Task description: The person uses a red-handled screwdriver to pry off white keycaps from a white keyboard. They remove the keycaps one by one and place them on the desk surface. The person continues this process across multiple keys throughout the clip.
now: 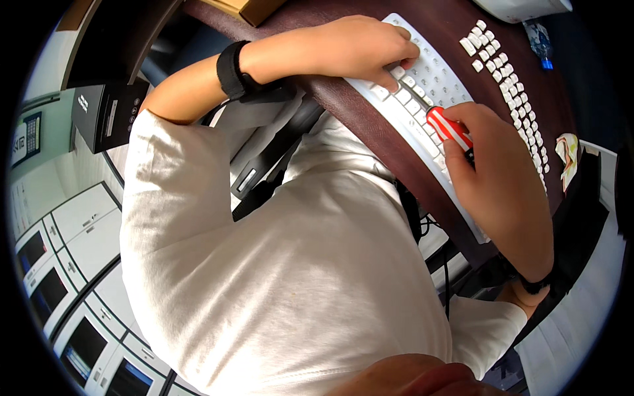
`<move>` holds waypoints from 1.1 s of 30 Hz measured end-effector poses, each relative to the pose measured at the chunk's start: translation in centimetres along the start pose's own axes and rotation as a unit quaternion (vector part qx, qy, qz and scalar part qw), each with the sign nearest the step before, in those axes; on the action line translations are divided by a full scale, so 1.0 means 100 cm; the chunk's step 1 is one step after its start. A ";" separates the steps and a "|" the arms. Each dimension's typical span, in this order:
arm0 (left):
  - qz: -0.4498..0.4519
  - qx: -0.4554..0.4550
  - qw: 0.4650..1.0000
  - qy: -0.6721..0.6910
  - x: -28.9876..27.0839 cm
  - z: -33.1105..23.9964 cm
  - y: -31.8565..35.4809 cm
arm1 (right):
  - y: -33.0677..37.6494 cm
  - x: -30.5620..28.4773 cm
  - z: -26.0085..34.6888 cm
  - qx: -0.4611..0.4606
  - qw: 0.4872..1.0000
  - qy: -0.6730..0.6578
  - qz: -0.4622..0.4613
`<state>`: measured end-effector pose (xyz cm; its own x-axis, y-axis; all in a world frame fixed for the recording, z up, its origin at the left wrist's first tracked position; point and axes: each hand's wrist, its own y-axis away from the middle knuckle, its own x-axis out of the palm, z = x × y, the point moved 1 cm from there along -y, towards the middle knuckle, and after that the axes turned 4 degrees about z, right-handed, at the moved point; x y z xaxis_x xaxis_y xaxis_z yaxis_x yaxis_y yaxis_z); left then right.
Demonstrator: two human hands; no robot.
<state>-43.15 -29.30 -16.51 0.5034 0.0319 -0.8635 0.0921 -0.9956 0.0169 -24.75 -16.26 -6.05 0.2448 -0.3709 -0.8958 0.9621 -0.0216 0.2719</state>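
Note:
A white keyboard [439, 66] lies slantwise near the table edge, its far rows bare of caps and several white keycaps [413, 107] still on its near rows. My left hand [360, 49] bends over the keyboard's left end. Its thumb and fingertips curl down around the keycaps there; whether they pinch one I cannot make out. In my right hand [505, 168] is a screwdriver with a red-and-white striped handle [446, 124]. Its thin shaft points toward my left thumb, low along the keycap rows; the tip is hard to make out.
Loose white keycaps [522, 112] lie in rows on the dark red table [356, 122] beyond the keyboard. Past them are a plastic bottle with a blue cap [541, 46] and a crumpled wrapper [566, 158]. A cardboard box [247, 8] stands at the far left.

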 end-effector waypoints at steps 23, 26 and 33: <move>-0.036 0.008 0.999 0.040 0.008 0.009 0.000 | 0.019 0.024 -0.020 0.061 0.974 -0.215 0.019; -0.032 -0.003 0.999 0.043 0.004 0.007 0.000 | 0.027 0.045 -0.025 0.035 0.970 -0.240 -0.017; -0.056 0.025 0.998 0.027 0.008 0.009 0.002 | 0.032 0.079 -0.040 -0.016 0.967 -0.237 -0.088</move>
<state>-43.49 -29.59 -17.63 0.5377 0.1474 -0.8302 0.1090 -0.9885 -0.1049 -19.23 -15.53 -13.64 0.0020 -0.7479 -0.6638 0.9889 -0.0969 0.1122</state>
